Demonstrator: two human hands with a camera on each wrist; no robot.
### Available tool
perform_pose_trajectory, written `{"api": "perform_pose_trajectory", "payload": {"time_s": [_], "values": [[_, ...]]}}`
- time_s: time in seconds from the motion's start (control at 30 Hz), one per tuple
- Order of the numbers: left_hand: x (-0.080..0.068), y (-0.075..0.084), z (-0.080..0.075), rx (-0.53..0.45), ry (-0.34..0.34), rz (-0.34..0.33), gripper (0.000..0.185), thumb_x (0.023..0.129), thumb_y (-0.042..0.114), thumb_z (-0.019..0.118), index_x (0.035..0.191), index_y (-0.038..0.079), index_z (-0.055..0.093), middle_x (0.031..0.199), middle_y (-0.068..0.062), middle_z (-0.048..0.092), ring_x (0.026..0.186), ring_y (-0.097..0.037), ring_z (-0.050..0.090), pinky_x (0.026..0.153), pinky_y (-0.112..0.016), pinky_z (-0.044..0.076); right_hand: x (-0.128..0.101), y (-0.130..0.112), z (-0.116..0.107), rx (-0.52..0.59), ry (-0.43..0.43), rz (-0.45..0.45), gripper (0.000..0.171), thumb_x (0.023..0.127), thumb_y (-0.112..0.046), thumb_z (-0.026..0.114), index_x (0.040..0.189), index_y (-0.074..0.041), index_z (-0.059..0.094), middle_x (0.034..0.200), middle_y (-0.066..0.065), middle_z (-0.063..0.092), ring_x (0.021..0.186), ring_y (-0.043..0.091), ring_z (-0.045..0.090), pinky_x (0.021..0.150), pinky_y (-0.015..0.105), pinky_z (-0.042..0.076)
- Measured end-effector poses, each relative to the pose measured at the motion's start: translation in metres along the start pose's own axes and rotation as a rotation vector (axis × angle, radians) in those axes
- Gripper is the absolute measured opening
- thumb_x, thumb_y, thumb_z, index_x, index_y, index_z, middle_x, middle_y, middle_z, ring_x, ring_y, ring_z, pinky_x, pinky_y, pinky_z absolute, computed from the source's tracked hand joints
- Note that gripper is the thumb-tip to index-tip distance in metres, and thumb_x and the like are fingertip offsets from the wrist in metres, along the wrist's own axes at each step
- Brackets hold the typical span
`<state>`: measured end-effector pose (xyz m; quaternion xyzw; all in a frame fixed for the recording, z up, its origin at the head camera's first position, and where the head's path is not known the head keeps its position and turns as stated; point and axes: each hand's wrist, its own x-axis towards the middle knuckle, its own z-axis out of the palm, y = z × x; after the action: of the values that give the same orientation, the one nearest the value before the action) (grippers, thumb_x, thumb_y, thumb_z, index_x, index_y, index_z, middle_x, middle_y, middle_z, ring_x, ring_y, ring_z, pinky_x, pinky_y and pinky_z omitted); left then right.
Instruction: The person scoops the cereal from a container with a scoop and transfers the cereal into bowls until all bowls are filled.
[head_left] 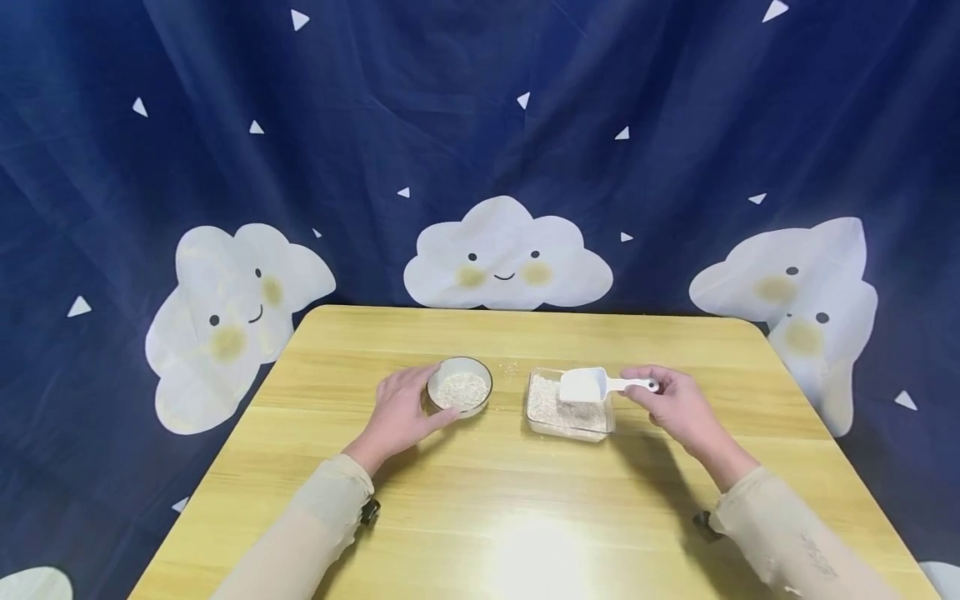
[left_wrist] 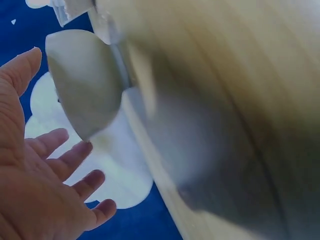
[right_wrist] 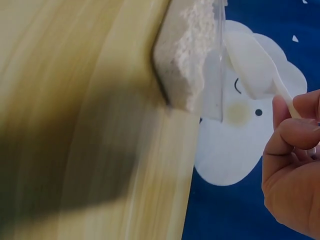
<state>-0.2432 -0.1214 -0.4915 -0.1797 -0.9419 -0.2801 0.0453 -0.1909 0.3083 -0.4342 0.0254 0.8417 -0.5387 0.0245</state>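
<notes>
White plastic makes up the scoop (head_left: 592, 385), whose handle is pinched between the thumb and curled fingers of the right hand (head_left: 675, 408). From that grip the scoop's bowl is held out to the person's left, just above a clear container (head_left: 567, 412) filled with pale grain. In the right wrist view the scoop (right_wrist: 250, 62) is seen beside the container's wall (right_wrist: 212, 75), with the fingers (right_wrist: 295, 135) folded round the handle. A small glass bowl (head_left: 460, 386) holding the same grain is cupped from its outer side by the left hand (head_left: 401, 412), fingers relaxed and spread; whether the bowl is touched cannot be told. Both vessels are set on a wooden table (head_left: 525, 517), near each other but apart.
</notes>
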Motion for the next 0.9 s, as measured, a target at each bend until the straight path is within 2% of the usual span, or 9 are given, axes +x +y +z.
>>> {"api": "perform_pose_trajectory", "payload": {"time_s": [0.2,0.33,0.43,0.53,0.73,0.9], "values": [[0.005,0.019,0.0,-0.022,0.039,0.068,0.09,0.086,0.055,0.084,0.159,0.014,0.05,0.163,-0.012,0.054,0.155,-0.044,0.038,0.129,-0.066,0.022,-0.004,0.005,-0.006,-0.066,0.005,-0.009,0.039,0.099,-0.015,0.071,0.133,0.005,0.069,0.072,-0.01,0.062,0.052,0.003,0.041,0.044,0.022,0.036],[0.008,0.038,0.005,-0.04,0.024,0.151,0.091,0.085,0.052,0.087,0.159,0.015,0.05,0.161,-0.009,0.056,0.154,-0.041,0.039,0.129,-0.063,0.026,-0.005,0.006,-0.008,-0.102,-0.019,-0.003,0.039,0.098,-0.015,0.072,0.132,0.003,0.07,0.072,-0.007,0.061,0.051,0.005,0.041,0.044,0.023,0.036],[0.014,0.055,0.01,-0.04,-0.019,0.23,0.093,0.085,0.054,0.086,0.161,0.014,0.048,0.163,-0.007,0.055,0.155,-0.04,0.039,0.13,-0.064,0.026,-0.004,0.006,-0.009,-0.111,-0.037,0.004,0.038,0.098,-0.016,0.072,0.132,0.003,0.07,0.073,-0.006,0.06,0.051,0.005,0.04,0.044,0.023,0.035],[0.023,0.07,0.016,-0.042,-0.083,0.277,0.095,0.087,0.056,0.083,0.163,0.014,0.044,0.166,-0.007,0.05,0.159,-0.039,0.035,0.132,-0.062,0.024,-0.004,0.006,-0.009,-0.116,-0.043,0.009,0.037,0.098,-0.016,0.072,0.131,0.002,0.071,0.072,-0.005,0.059,0.051,0.005,0.039,0.044,0.023,0.035],[0.047,0.087,0.031,-0.031,-0.212,0.275,0.103,0.085,0.062,0.083,0.167,0.02,0.038,0.171,-0.004,0.044,0.163,-0.034,0.028,0.134,-0.058,0.021,-0.003,0.006,-0.007,-0.114,-0.049,0.014,0.036,0.098,-0.015,0.072,0.13,0.002,0.071,0.074,-0.001,0.06,0.052,0.005,0.04,0.045,0.022,0.036],[0.063,0.097,0.037,0.023,-0.287,0.276,0.109,0.081,0.064,0.086,0.168,0.022,0.035,0.171,0.0,0.044,0.164,-0.033,0.026,0.136,-0.055,0.018,-0.002,0.006,-0.007,-0.12,-0.049,0.016,0.036,0.097,-0.014,0.072,0.129,0.002,0.071,0.076,0.002,0.061,0.052,0.006,0.041,0.045,0.022,0.036]]}}
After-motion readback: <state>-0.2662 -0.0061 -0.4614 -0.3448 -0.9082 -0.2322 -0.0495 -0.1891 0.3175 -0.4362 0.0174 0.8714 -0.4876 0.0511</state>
